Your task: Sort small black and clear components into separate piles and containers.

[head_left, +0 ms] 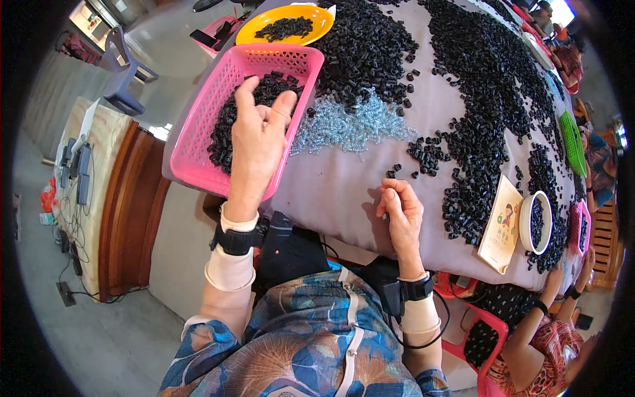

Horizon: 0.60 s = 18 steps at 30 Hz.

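Note:
My left hand (258,132) is over a pink plastic basket (188,155) with openwork sides. Its thumb and forefinger are spread apart, with nothing visible between them. Inside the basket lies a heap of small black pieces (223,126). My right hand (402,215) is above the cloth near the table's front edge, fingers curled in and thumb pressed against them. Whatever it may hold is too small to make out. A few loose black pieces (393,172) lie just beyond it. Between the hands and farther back spreads a pile of small translucent pale-blue pieces (350,126).
Large heaps of black pieces (476,145) cover much of the cloth-covered table (324,192). A yellow plate (248,33) stands behind the basket. At the right are a booklet (499,228), a round white container (524,225) and a green basket (570,142). Another person's arms (552,291) reach in there.

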Tool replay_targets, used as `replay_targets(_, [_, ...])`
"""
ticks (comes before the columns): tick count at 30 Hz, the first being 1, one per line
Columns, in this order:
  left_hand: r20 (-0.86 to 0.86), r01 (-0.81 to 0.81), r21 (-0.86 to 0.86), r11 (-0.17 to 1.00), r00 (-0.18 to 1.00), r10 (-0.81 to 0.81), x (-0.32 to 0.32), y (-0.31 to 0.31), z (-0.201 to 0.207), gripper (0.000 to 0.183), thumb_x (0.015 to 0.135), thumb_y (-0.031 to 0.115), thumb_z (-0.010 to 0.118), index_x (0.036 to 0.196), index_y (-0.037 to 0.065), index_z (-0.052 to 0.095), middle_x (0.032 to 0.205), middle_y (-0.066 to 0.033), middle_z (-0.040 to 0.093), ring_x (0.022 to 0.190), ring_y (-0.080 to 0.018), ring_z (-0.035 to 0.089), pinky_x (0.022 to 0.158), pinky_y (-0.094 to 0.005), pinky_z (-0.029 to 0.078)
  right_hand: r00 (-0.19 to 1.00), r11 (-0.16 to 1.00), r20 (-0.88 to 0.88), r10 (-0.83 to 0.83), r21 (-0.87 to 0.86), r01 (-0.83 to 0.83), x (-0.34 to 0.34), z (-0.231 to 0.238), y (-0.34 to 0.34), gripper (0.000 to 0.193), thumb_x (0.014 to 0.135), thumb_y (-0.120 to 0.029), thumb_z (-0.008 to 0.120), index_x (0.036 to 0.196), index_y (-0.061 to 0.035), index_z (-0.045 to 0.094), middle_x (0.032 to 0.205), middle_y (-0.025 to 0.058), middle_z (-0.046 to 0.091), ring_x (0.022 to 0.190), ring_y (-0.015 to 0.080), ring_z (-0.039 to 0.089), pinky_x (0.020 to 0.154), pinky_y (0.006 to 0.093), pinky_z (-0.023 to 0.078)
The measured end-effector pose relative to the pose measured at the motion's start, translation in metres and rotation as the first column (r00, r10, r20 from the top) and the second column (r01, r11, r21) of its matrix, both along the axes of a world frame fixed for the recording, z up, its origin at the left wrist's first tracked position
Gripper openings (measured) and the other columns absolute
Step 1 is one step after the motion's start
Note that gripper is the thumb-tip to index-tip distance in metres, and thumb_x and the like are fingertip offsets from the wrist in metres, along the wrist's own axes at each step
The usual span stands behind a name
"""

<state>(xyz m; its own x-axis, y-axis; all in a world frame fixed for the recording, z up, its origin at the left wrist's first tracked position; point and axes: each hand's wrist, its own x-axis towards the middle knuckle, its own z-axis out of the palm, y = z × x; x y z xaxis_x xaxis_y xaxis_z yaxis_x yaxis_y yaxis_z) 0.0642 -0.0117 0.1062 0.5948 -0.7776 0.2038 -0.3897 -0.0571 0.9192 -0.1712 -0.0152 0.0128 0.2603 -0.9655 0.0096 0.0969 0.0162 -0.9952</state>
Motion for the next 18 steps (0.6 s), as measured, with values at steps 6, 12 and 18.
replay_targets(6, [0.258,0.376,0.02,0.927,0.893,-0.368,-0.049,-0.003,-0.049,0.013,0.078,0.009,0.064,0.09,0.004,0.062,0.073,-0.0063,0.057,0.062,-0.0161,0.055,0.057,-0.0279,0.045,0.999,1.0,-0.015,-0.028,-0.013,0.028,0.0,0.001,0.002,0.014,0.089,-0.01,0.055,0.098,0.0002,0.058,0.073,-0.0009,0.054,0.057,0.0042,0.047,0.053,0.0182,0.04])
replay_targets(12, [0.422,0.435,0.21,0.876,0.768,-0.483,-0.07,-0.023,-0.09,0.017,0.078,0.001,0.049,0.09,0.009,0.058,0.088,-0.0147,0.051,0.074,-0.037,0.057,0.063,-0.045,0.045,0.999,0.999,0.024,-0.043,0.01,0.043,0.0,0.001,0.004,0.011,0.088,-0.006,0.055,0.096,0.0008,0.058,0.078,-0.0004,0.054,0.057,0.004,0.047,0.052,0.0177,0.039])
replay_targets(18, [0.365,0.409,0.179,0.895,0.817,-0.446,-0.076,-0.019,-0.086,0.008,0.078,0.003,0.057,0.086,0.004,0.055,0.083,-0.0117,0.052,0.071,-0.0319,0.055,0.064,-0.0391,0.045,0.999,0.999,0.004,-0.041,-0.005,0.041,0.0,-0.003,0.003,0.011,0.088,-0.004,0.054,0.097,0.0012,0.057,0.081,-0.0004,0.054,0.057,0.004,0.047,0.052,0.0178,0.04])
